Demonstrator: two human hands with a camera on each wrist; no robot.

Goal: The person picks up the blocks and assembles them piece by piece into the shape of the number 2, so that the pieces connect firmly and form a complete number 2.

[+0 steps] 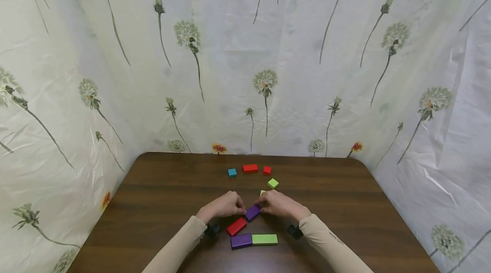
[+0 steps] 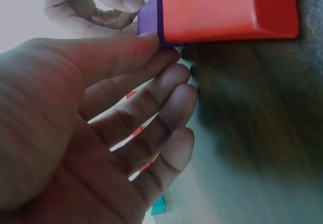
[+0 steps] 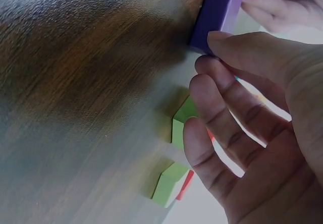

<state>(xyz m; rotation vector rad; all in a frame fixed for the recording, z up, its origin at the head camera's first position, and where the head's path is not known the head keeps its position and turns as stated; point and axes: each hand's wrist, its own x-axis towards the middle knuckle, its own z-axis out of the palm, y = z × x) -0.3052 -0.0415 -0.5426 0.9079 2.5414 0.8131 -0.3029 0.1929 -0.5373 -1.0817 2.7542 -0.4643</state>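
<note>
A purple block (image 1: 253, 212) lies slantwise between my two hands. My left hand (image 1: 226, 205) pinches its left end with thumb and forefinger, the other fingers loosely bent below. At the opposite end, my right hand (image 1: 281, 205) holds the same block between thumb and forefinger. Close to its lower left corner lies a red block (image 1: 236, 226); in the left wrist view this red block (image 2: 212, 12) looms in front of the purple one. Nearer me, a second purple block (image 1: 241, 241) meets a long green block (image 1: 264, 239) end to end.
Behind my right hand a small green block (image 1: 262, 192) is partly hidden, with another green block (image 1: 272, 183) beyond it. Farther back lie a blue block (image 1: 232, 173), a longer red block (image 1: 250, 168) and a small red block (image 1: 267, 170). Patterned cloth (image 1: 230, 51) surrounds the wooden table (image 1: 172, 179).
</note>
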